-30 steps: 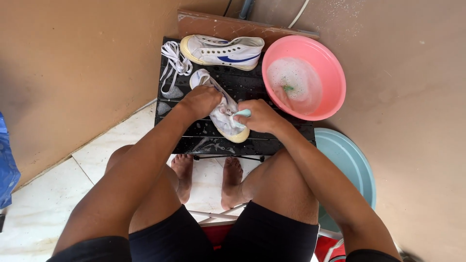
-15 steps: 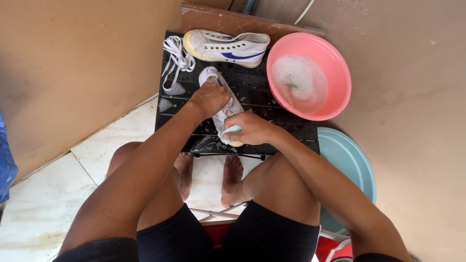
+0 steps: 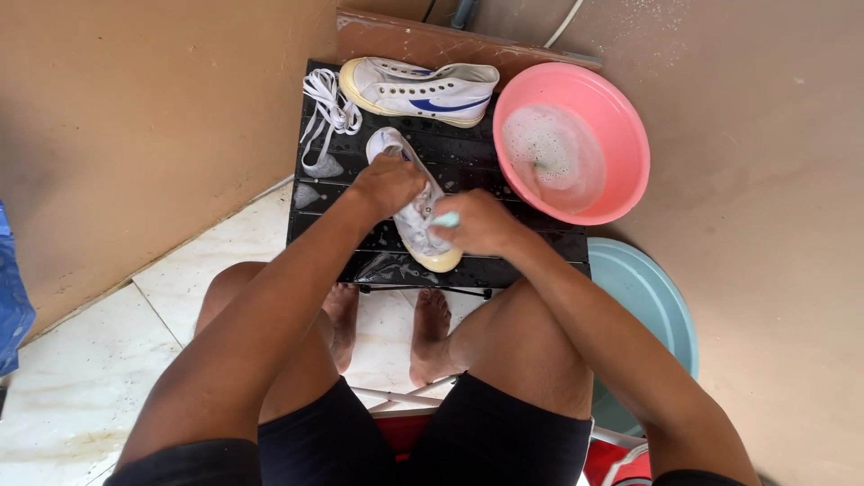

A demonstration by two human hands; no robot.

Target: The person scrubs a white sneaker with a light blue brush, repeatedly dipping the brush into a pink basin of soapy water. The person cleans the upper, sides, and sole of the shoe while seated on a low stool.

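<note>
A white sneaker lies on a black slatted stand, its toe toward me. My left hand grips the sneaker's upper part and holds it down. My right hand is closed on a small light-green brush pressed against the sneaker's side. A second white sneaker with a blue stripe lies on its side at the far edge of the stand. White laces are piled at the stand's far left corner.
A pink basin with soapy water stands to the right of the stand. A teal basin lies below it by my right leg. My bare feet rest on white tiles under the stand. A brown wall runs along the left.
The view has shifted a little. My right hand with the brush has moved slightly along the sneaker's side. My left hand keeps its grip.
</note>
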